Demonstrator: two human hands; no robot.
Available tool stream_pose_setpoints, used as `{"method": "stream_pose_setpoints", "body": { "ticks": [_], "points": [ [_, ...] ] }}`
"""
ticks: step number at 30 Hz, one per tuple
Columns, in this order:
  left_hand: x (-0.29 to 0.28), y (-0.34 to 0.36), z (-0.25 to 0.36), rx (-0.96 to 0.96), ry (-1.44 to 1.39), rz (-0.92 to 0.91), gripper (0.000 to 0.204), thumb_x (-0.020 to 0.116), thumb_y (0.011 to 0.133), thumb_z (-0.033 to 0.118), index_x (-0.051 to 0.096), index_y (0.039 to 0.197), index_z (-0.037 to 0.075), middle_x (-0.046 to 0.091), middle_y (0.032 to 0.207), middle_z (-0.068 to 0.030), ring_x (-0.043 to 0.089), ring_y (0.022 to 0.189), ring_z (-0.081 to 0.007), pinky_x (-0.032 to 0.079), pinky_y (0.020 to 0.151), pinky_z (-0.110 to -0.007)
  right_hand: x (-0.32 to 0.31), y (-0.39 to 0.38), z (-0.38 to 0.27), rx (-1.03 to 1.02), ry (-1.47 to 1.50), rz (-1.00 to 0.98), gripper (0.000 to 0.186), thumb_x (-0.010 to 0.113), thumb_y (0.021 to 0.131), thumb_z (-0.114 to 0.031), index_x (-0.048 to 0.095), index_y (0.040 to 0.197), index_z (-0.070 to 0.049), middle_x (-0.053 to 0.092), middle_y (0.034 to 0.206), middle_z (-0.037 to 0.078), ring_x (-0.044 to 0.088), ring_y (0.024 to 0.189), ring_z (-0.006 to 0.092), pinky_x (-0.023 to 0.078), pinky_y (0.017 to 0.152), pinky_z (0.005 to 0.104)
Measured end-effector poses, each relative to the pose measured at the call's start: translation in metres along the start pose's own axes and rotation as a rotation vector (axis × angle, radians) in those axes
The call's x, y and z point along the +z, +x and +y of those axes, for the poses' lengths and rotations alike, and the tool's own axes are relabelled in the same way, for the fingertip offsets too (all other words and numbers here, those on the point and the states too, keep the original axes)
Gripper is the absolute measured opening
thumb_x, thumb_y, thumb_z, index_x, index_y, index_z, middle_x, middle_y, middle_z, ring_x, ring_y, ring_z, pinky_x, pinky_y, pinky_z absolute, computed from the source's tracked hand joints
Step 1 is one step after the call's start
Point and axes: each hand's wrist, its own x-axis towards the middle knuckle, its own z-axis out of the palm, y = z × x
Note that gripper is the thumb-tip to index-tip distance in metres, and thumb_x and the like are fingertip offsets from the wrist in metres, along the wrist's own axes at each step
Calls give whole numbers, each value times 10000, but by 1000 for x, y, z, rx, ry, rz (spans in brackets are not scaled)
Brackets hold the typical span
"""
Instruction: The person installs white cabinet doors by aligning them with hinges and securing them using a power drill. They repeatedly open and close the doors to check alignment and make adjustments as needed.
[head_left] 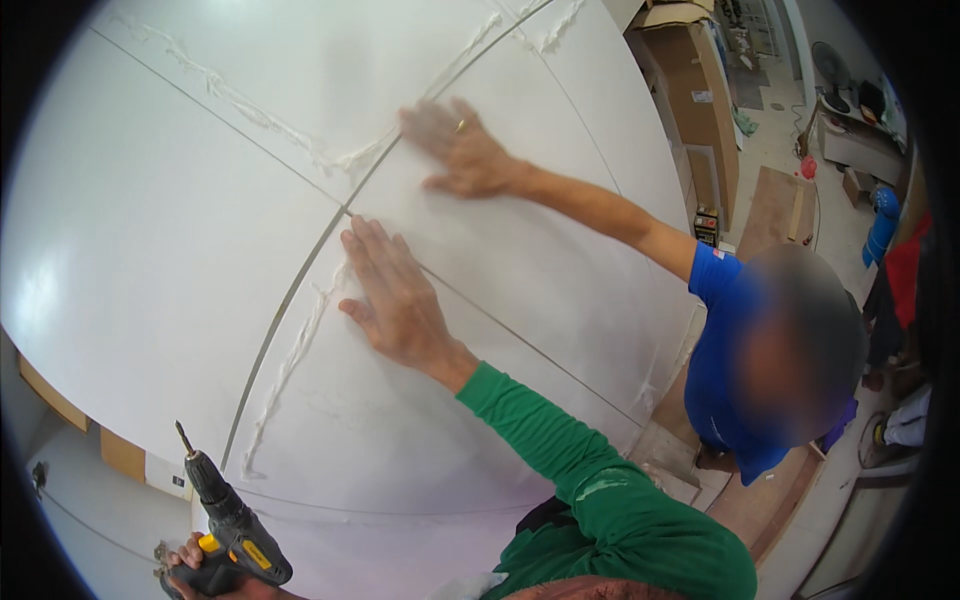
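At the lower left, my left hand (pixel 190 562) is wrapped round the handle of a black and yellow cordless drill (pixel 230 520). Its bit points upward, apart from the panel behind it. My right hand (pixel 395 300), in a green sleeve, lies flat on a large white panel (pixel 480 240) with its fingers stretched out. The fingertips are just below the crossing of the dark seams (pixel 345 209) between panels. Above it, a co-worker's hand (pixel 465 155) with a ring, blurred by motion, is spread on the panel by the same long seam.
The co-worker in a blue shirt (pixel 715 370) stands close on the right. Ragged white lines of a filler-like material (pixel 300 365) run beside the seams. A tall cardboard box (pixel 705 120), a brown board (pixel 775 210), a fan (pixel 830 70) and a blue cylinder (pixel 882 225) are farther right.
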Motion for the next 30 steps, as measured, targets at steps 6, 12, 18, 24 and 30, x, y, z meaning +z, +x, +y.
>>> {"method": "stream_pose_setpoints", "body": {
  "ticks": [6,12,18,24,30],
  "points": [
    [-5,1,1,-38,-18,4,147,781,930,267,752,980,132,800,902,-86,794,841,-280,643,861,-490,-3,29,12,-34,-64,133,864,748,1006,-309,359,1716,-8,373,1768,231,360,1629,435,282,1332,579],
    [-6,2,3,-24,-2,-29,184,767,950,301,745,977,120,790,912,-77,772,870,-273,601,903,-486,-10,76,48,-14,-237,119,857,568,1106,-563,312,1747,-55,311,1812,179,284,1678,379,203,1377,568],
    [-26,11,6,-131,-76,-229,218,665,1068,288,614,1124,83,637,959,-70,651,995,-232,465,1158,-486,-8,75,39,-23,-261,80,868,589,1087,-585,325,1749,-90,318,1817,133,290,1679,347,186,1384,570],
    [-41,15,5,-195,-104,-283,221,606,1142,290,543,1185,82,567,996,-61,577,1094,-222,387,1275,-533,-9,73,28,-35,-278,70,865,610,1082,-559,314,1757,-106,317,1820,118,298,1678,336,182,1384,571],
    [-44,18,5,-230,-151,-323,230,606,1144,305,529,1190,93,562,995,-59,556,1112,-232,410,1227,-556,-8,72,26,-63,-292,88,827,563,1102,-576,326,1755,-129,367,1796,108,352,1650,327,208,1366,576]
  ]
}}
